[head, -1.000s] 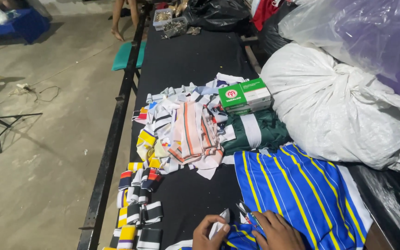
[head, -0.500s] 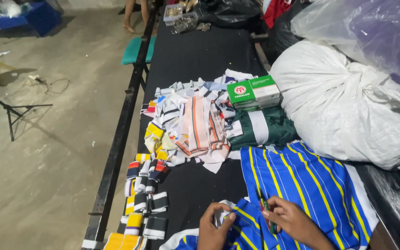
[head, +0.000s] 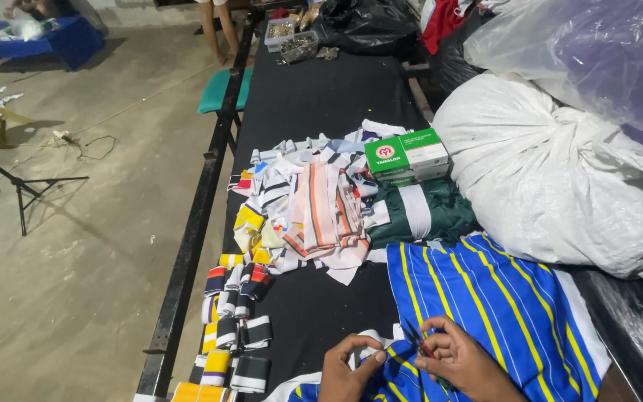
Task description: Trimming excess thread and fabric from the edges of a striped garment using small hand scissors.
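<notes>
The right hand (head: 461,363) grips small scissors (head: 415,341), blades pointing far-left toward the left hand (head: 347,368), which pinches the near edge of the blue striped cloth (head: 485,305).

A long black table (head: 321,97) bears striped fabric scraps (head: 303,205), a green-white box (head: 406,155) and blue striped cloth (head: 500,298).

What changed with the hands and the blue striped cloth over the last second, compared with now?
The right hand has lifted a small dark snipping tool upright over the blue yellow-striped cloth; a second ago it lay lower, near the cloth's edge. The left hand kept pinching the white edge beside it. The pile of striped strips, the green and white box and the white sack lie as before.
</notes>
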